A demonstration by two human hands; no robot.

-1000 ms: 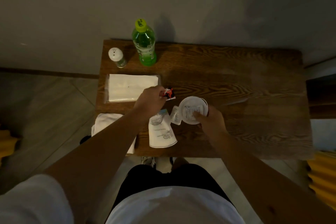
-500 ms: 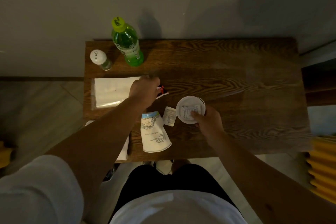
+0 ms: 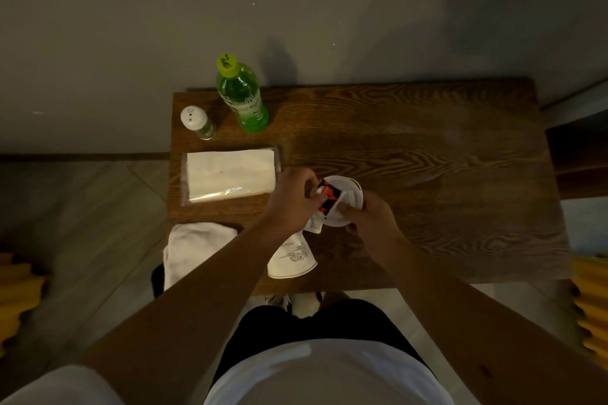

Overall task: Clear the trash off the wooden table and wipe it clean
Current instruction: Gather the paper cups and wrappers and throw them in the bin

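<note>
From the head camera I look straight down on the wooden table (image 3: pixel 427 154), which stands against a grey wall.

My left hand (image 3: pixel 291 199) is over the table's near middle, its fingers curled and pinching a red-and-black sachet (image 3: pixel 329 196) at its left end. My right hand (image 3: pixel 368 215) grips a round white lid (image 3: pixel 352 189) by its near edge, fingers curled under and thumb on top. The sachet lies across the lid's left part, so the two hands nearly meet there. A small white packet (image 3: pixel 314 223) sits just below the sachet, at the lid's lower left edge; I cannot tell whether either hand holds it or it lies on the table.

A white paper cup (image 3: pixel 292 260) lies on its side near the table's front edge, partly under my left forearm, its open mouth toward me.

Further left, a pack of white napkins (image 3: pixel 230 176) in clear wrap lies flat on the table. Behind it stand a small shaker (image 3: pixel 197 122) with a white perforated cap and a green bottle (image 3: pixel 243 99) with a yellow-green cap, both upright near the wall. A white cloth (image 3: pixel 194 248) hangs over the table's front left corner.
</note>
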